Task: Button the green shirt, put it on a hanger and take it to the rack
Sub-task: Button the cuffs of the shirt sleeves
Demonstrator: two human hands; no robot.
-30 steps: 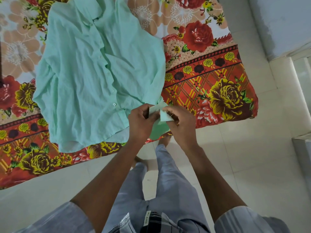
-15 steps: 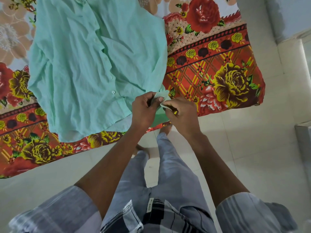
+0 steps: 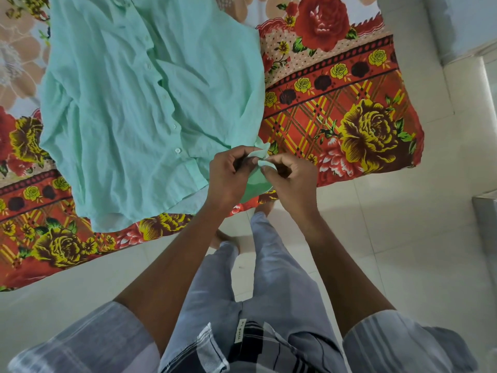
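The light green shirt [image 3: 129,109] lies front up on a flowered bedsheet [image 3: 349,109], collar away from me, with a row of white buttons down its middle. Its lower right corner hangs past the bed's edge. My left hand [image 3: 228,176] and my right hand [image 3: 290,179] meet at that corner, each pinching a bit of the green hem between thumb and fingers. The fabric between them is bunched, so any button or hole there is hidden. No hanger or rack is in view.
The bed's edge runs diagonally from lower left to right. Pale floor tiles [image 3: 403,251] lie below it, with my legs in grey trousers [image 3: 269,278] standing there. A white wall and ledge [image 3: 462,49] rise at the right.
My two hands have stayed joined at the shirt's lower corner, working the hem with small finger shifts. The camera has tilted, so the bed and the shirt sit lower in the picture.
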